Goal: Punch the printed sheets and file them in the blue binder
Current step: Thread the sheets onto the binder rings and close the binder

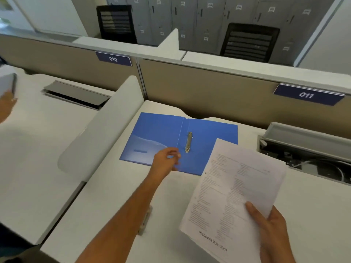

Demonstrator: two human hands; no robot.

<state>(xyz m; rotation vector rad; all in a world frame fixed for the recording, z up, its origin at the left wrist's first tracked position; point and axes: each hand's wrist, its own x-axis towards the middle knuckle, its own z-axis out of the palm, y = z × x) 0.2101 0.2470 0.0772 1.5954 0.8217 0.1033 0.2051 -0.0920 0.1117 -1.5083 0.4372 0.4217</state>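
Blue binder lies open and flat on the white desk, both covers down, spine running away from the camera. Its metal ring mechanism sits just right of the spine on the right cover; whether the rings are open or closed is too small to tell.

Left hand is stretched out over the binder's near edge, close to the spine and just left of the ring mechanism. Its fingers are bent with the thumb near them, but motion blur means I cannot tell if it pinches the cover or only hovers.

Right hand grips the printed sheets at their lower right corner, thumb on top and fingers underneath. The stack is held tilted above the desk, near right, and its top corner covers the binder's right near corner in view. The text is dense and in two columns, with a web address line at the bottom (body text unreadable).

A small grey object lies on the desk partly under the left forearm, too blurred to name.

A rounded white divider stands left of the binder. A beige partition behind it carries the navy plates "010" and "011". An open cable tray with wires sits at right. Another person's hand shows at the far left edge. Grey lockers and a black mesh chair stand beyond.
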